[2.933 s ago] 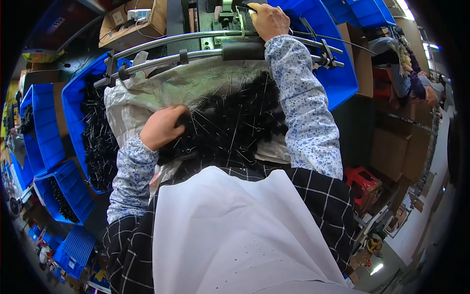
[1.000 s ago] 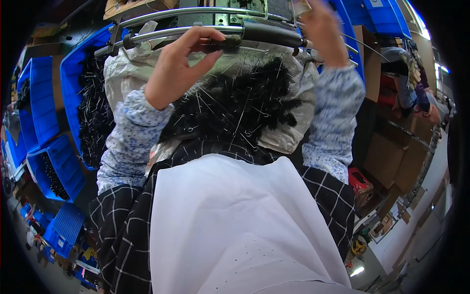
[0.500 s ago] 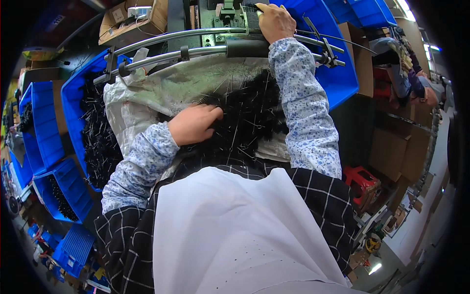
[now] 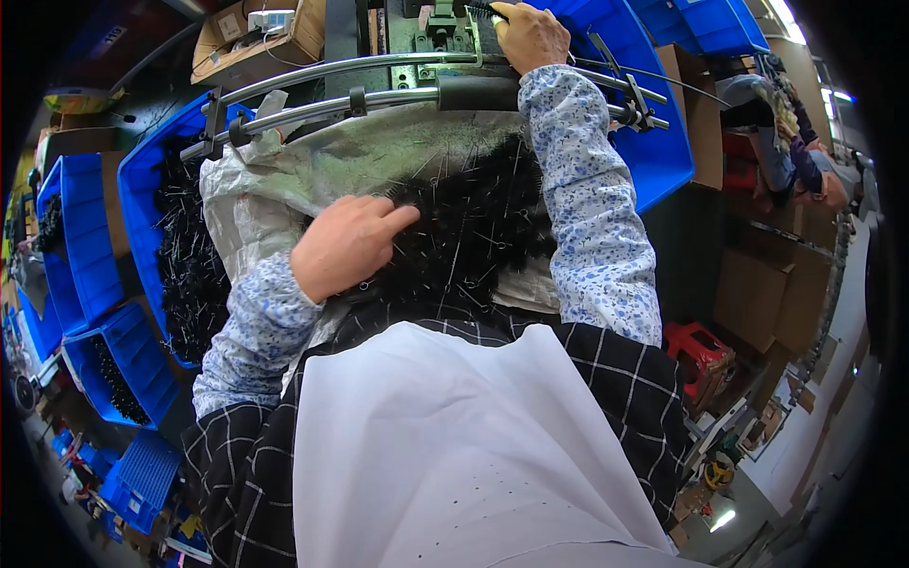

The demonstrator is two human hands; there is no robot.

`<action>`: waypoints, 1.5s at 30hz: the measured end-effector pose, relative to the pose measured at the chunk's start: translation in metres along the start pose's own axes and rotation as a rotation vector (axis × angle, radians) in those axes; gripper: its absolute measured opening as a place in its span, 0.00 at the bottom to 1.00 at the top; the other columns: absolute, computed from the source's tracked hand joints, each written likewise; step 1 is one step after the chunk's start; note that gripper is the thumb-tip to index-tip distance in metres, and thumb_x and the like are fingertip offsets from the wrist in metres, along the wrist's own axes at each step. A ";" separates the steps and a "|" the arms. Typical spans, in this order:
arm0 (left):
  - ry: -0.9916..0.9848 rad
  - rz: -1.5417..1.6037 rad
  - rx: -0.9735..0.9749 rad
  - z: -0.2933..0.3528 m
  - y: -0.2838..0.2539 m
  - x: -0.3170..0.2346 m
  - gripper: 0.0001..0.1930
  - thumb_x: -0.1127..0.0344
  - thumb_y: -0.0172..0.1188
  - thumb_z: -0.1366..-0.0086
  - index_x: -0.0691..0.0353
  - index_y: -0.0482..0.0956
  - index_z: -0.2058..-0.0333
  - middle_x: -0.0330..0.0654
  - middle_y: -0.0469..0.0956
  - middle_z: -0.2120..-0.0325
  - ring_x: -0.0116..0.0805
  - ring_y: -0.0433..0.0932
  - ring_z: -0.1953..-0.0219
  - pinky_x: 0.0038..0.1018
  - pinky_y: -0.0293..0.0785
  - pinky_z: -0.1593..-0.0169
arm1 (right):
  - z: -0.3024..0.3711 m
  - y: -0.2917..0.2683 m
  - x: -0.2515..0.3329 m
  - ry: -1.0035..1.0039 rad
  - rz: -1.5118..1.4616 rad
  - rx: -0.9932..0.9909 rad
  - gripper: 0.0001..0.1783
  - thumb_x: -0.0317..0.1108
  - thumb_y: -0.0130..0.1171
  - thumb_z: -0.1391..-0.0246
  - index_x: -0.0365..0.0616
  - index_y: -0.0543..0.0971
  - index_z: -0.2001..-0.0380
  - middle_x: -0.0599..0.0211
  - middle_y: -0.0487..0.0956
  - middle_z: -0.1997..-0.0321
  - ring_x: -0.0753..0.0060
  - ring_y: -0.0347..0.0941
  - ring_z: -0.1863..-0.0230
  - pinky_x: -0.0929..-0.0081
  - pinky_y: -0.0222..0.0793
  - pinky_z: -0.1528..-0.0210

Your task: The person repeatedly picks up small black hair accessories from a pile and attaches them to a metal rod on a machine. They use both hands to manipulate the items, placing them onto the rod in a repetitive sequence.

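My right hand (image 4: 533,40) is closed on a small black wire brush (image 4: 485,12), whose bristly end points left toward the metal fixture (image 4: 438,26) of the machine. My left hand (image 4: 343,248) rests at the left edge of a pile of black wire brushes (image 4: 473,222). Its index finger stretches out over the bristles while the other fingers bend, and I see nothing held in it. Thin metal stems, several with looped ends, stick out of the pile. Beneath the pile lies a whitish woven sheet (image 4: 248,213), draped in front of me.
Two curved metal rails (image 4: 393,97) with a dark sleeve cross between me and the machine. A blue bin (image 4: 142,222) with more brushes stands left; another blue bin (image 4: 663,156) is at right. A red stool (image 4: 699,355) and a person (image 4: 805,161) are farther right.
My left hand has drawn back to the left across the pile, and its index finger now extends. The right hand stays at the fixture, moved only slightly, with more of the brush showing.
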State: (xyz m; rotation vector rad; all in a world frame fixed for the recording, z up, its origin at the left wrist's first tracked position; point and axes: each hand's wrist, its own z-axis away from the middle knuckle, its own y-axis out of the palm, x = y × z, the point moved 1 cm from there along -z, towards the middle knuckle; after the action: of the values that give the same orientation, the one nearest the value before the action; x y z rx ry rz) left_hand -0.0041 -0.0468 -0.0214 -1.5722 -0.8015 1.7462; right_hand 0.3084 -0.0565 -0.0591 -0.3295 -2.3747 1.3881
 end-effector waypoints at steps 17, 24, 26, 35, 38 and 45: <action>-0.153 0.287 -0.445 0.014 -0.051 0.012 0.19 0.74 0.59 0.46 0.60 0.70 0.54 0.37 0.69 0.66 0.25 0.63 0.73 0.19 0.62 0.68 | 0.011 0.008 -0.022 0.040 0.083 -0.078 0.17 0.37 0.56 0.59 0.44 0.77 0.63 0.59 0.77 0.63 0.56 0.70 0.56 0.59 0.64 0.57; -0.074 0.382 -0.696 0.024 -0.054 0.020 0.19 0.73 0.61 0.47 0.60 0.71 0.55 0.39 0.74 0.65 0.25 0.70 0.71 0.20 0.68 0.65 | 0.006 0.022 0.017 0.078 0.049 -0.049 0.15 0.34 0.54 0.59 0.43 0.77 0.66 0.58 0.77 0.65 0.55 0.72 0.59 0.60 0.65 0.57; -0.086 0.353 -0.660 0.024 -0.058 0.022 0.16 0.73 0.60 0.45 0.62 0.71 0.56 0.40 0.74 0.64 0.26 0.72 0.68 0.21 0.69 0.63 | 0.004 0.027 0.025 0.078 0.051 -0.046 0.12 0.35 0.51 0.58 0.44 0.77 0.68 0.60 0.77 0.68 0.57 0.72 0.62 0.60 0.65 0.60; -0.121 0.394 -0.630 0.018 -0.063 0.015 0.14 0.73 0.56 0.41 0.65 0.70 0.56 0.43 0.69 0.56 0.32 0.72 0.57 0.24 0.69 0.55 | 0.001 0.018 0.026 0.130 0.120 0.062 0.11 0.35 0.51 0.59 0.44 0.78 0.73 0.60 0.78 0.70 0.58 0.72 0.61 0.60 0.64 0.60; -0.116 0.395 -0.636 0.023 -0.062 0.017 0.14 0.74 0.56 0.42 0.65 0.70 0.56 0.42 0.68 0.55 0.32 0.71 0.56 0.25 0.69 0.54 | 0.006 0.010 0.003 0.116 0.100 -0.044 0.15 0.35 0.52 0.59 0.45 0.79 0.66 0.59 0.79 0.65 0.58 0.71 0.54 0.60 0.63 0.53; -0.022 0.397 -0.659 0.010 -0.058 0.022 0.12 0.75 0.60 0.46 0.63 0.73 0.61 0.41 0.76 0.61 0.29 0.74 0.61 0.23 0.69 0.57 | -0.009 -0.004 -0.041 0.129 0.153 0.072 0.15 0.43 0.44 0.45 0.53 0.79 0.68 0.59 0.76 0.70 0.53 0.73 0.64 0.58 0.68 0.61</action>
State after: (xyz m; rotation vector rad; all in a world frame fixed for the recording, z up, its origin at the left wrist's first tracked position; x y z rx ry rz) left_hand -0.0121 0.0061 0.0126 -2.2706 -1.2272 1.8762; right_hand 0.3488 -0.0670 -0.0594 -0.5739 -2.2286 1.4681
